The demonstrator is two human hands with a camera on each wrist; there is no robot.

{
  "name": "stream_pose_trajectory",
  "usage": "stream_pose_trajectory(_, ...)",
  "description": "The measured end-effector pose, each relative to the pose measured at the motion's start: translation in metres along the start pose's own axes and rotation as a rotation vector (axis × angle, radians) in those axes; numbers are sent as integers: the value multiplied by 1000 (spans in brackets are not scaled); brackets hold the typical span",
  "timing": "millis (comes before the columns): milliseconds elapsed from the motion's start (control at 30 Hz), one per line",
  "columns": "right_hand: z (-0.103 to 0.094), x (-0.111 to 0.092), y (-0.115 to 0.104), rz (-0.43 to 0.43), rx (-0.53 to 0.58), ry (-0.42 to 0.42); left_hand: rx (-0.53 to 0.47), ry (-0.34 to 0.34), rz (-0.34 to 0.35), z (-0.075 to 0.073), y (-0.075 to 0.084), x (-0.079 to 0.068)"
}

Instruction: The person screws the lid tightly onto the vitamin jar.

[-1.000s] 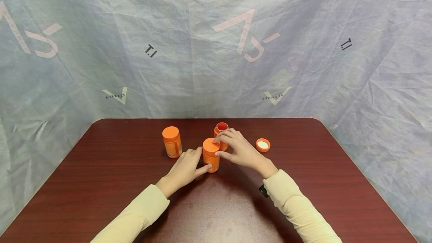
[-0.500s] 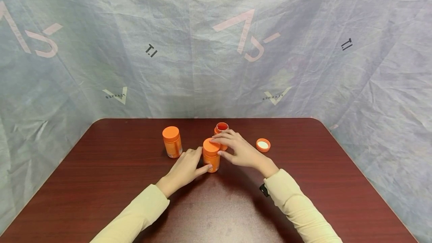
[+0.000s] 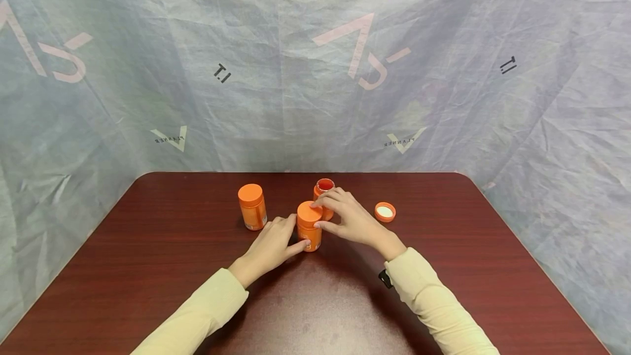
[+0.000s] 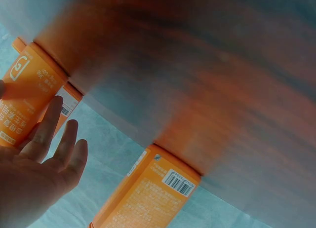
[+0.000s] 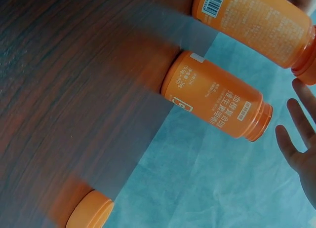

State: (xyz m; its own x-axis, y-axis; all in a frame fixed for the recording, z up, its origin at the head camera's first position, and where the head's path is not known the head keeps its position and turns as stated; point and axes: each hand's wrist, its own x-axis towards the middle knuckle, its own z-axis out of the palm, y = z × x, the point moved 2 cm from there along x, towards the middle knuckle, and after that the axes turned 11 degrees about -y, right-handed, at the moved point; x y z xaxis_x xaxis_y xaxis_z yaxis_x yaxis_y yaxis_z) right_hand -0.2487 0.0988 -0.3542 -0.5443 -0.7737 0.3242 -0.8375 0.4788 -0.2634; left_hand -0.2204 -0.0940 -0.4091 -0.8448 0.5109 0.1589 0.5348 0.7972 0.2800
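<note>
An orange bottle (image 3: 309,233) stands upright on the table in the middle. My left hand (image 3: 268,245) grips its body from the left, thumb across the front. On its orange screw lid (image 3: 308,213), the fingers and thumb of my right hand (image 3: 349,221) pinch the right side. The right wrist view shows fingers at that lid (image 5: 307,67) on the gripped bottle (image 5: 256,25). Just behind it, partly covered by my right hand, is a lidless orange bottle (image 3: 323,186); its threaded neck shows as the uncapped bottle (image 5: 217,97) in the right wrist view.
A third orange bottle (image 3: 252,210), with its lid on, stands to the left behind my left hand. To the right, a loose orange lid (image 3: 384,212) lies with its white inside up. The dark red table (image 3: 443,267) meets a grey curtain (image 3: 276,114) at its far edge.
The right fingers have shifted a little round the lid and back, the thumb coming forward and left again. My left hand and the bottles have stayed put.
</note>
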Motion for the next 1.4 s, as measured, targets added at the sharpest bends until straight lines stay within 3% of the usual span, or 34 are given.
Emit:
stream_pose_trajectory(500, -4, -1, 2, -27, 40, -72, 5, -5, -8, -1, 0, 1)
stream_pose_trajectory(933, -2, 1, 1, -3, 15, -12, 0, -13, -16, 0, -1, 0)
stream_pose_trajectory(1400, -4, -2, -1, -11, 57, -90, -8, -3, -3, -1, 0, 0)
